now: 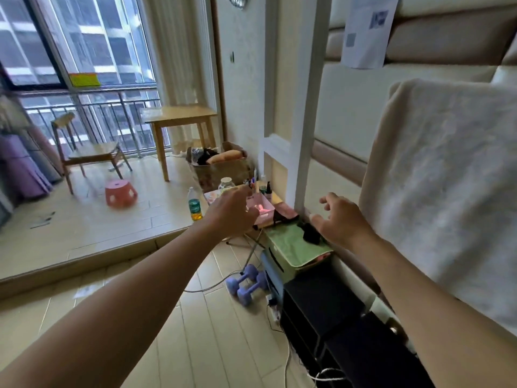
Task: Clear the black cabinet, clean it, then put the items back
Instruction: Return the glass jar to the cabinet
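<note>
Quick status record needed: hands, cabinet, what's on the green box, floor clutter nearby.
left hand: open, empty, reaching over the pink tray
right hand: open, fingers spread, above a small black item
black item: lying on the green cloth that covers a box
black cabinet: top looks bare
floor: purple dumbbells beside cabinet, bottle on the raised step

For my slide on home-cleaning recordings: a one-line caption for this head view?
Both hands, left hand and right hand, reach open toward clutter beyond the black cabinet.
</note>
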Demonstrator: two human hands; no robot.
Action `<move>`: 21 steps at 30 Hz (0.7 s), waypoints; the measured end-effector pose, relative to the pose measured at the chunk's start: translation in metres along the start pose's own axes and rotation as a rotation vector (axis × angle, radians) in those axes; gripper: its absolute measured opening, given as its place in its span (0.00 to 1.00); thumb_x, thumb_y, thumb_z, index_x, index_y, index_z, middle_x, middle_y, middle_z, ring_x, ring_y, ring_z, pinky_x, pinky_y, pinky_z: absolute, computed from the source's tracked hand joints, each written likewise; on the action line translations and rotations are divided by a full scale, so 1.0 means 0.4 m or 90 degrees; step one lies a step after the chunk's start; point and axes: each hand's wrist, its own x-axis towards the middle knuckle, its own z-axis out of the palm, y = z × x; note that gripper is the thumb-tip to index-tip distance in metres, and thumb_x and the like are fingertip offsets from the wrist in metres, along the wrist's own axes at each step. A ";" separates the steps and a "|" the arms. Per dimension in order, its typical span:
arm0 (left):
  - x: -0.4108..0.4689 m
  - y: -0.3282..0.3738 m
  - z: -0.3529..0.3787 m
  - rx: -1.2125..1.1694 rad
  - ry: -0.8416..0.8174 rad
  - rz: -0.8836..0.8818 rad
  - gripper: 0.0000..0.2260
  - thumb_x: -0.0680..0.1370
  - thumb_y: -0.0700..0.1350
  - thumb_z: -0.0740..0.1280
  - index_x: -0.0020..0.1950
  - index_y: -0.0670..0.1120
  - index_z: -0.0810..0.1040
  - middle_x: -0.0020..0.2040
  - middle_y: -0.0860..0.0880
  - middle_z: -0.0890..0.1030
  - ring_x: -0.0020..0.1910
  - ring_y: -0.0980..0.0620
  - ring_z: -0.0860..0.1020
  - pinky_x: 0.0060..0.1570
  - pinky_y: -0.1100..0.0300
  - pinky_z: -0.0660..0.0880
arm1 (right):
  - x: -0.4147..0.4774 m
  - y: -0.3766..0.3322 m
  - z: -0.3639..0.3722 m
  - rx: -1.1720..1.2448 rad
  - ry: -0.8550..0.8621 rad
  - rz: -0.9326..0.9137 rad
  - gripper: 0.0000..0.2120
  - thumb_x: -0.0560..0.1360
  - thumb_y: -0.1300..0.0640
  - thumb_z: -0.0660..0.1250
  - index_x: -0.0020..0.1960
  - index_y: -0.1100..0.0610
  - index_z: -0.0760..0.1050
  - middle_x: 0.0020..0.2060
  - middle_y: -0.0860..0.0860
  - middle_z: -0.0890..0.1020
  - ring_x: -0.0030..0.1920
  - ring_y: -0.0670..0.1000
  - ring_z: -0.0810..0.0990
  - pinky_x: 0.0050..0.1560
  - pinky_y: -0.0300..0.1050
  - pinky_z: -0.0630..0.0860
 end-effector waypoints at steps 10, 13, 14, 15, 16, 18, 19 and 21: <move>0.239 -0.424 -0.084 -0.004 0.025 -0.038 0.20 0.77 0.49 0.68 0.68 0.45 0.74 0.57 0.44 0.81 0.49 0.46 0.80 0.47 0.49 0.81 | 0.352 -0.235 0.258 -0.021 -0.037 -0.005 0.25 0.77 0.47 0.69 0.69 0.59 0.71 0.61 0.58 0.78 0.59 0.58 0.77 0.57 0.49 0.75; 0.307 -0.552 -0.138 -0.002 0.027 -0.060 0.19 0.77 0.48 0.68 0.67 0.45 0.74 0.57 0.44 0.81 0.51 0.45 0.79 0.49 0.48 0.80 | 0.450 -0.327 0.331 0.002 -0.032 0.000 0.26 0.77 0.49 0.69 0.70 0.59 0.70 0.62 0.60 0.78 0.61 0.60 0.77 0.59 0.51 0.75; 0.325 -0.590 -0.152 0.000 0.025 -0.066 0.19 0.77 0.47 0.68 0.66 0.45 0.74 0.57 0.44 0.81 0.52 0.44 0.80 0.50 0.48 0.80 | 0.478 -0.354 0.354 0.009 -0.033 0.003 0.26 0.77 0.49 0.69 0.71 0.59 0.70 0.62 0.59 0.78 0.61 0.60 0.77 0.59 0.51 0.75; 0.343 -0.628 -0.161 0.000 0.022 -0.069 0.18 0.77 0.48 0.68 0.66 0.45 0.74 0.56 0.43 0.82 0.51 0.43 0.80 0.50 0.47 0.80 | 0.502 -0.379 0.375 0.015 -0.035 0.003 0.26 0.77 0.49 0.69 0.71 0.59 0.70 0.63 0.59 0.78 0.61 0.59 0.77 0.59 0.50 0.75; 0.359 -0.665 -0.166 -0.004 0.018 -0.070 0.18 0.77 0.48 0.69 0.65 0.45 0.74 0.56 0.43 0.82 0.51 0.43 0.80 0.49 0.47 0.81 | 0.526 -0.401 0.397 0.021 -0.038 0.003 0.27 0.77 0.50 0.69 0.72 0.59 0.69 0.63 0.59 0.77 0.61 0.59 0.77 0.59 0.48 0.74; 0.389 -0.730 -0.168 -0.021 0.019 -0.070 0.17 0.77 0.48 0.69 0.64 0.45 0.74 0.55 0.43 0.82 0.49 0.44 0.81 0.47 0.46 0.81 | 0.571 -0.438 0.435 0.030 -0.043 0.004 0.26 0.78 0.51 0.69 0.72 0.59 0.69 0.63 0.58 0.77 0.60 0.57 0.77 0.56 0.45 0.73; 0.404 -0.759 -0.166 -0.030 0.020 -0.069 0.17 0.77 0.47 0.70 0.65 0.46 0.75 0.54 0.44 0.81 0.49 0.45 0.80 0.47 0.47 0.81 | 0.591 -0.452 0.454 0.033 -0.047 0.008 0.26 0.78 0.50 0.69 0.72 0.59 0.69 0.62 0.58 0.78 0.59 0.56 0.77 0.54 0.44 0.72; 0.433 -0.811 -0.161 -0.042 0.018 -0.076 0.17 0.77 0.46 0.70 0.65 0.46 0.74 0.54 0.45 0.81 0.48 0.47 0.80 0.47 0.48 0.81 | 0.634 -0.473 0.492 0.033 -0.051 0.015 0.24 0.78 0.49 0.69 0.70 0.59 0.71 0.60 0.57 0.78 0.57 0.56 0.77 0.52 0.43 0.71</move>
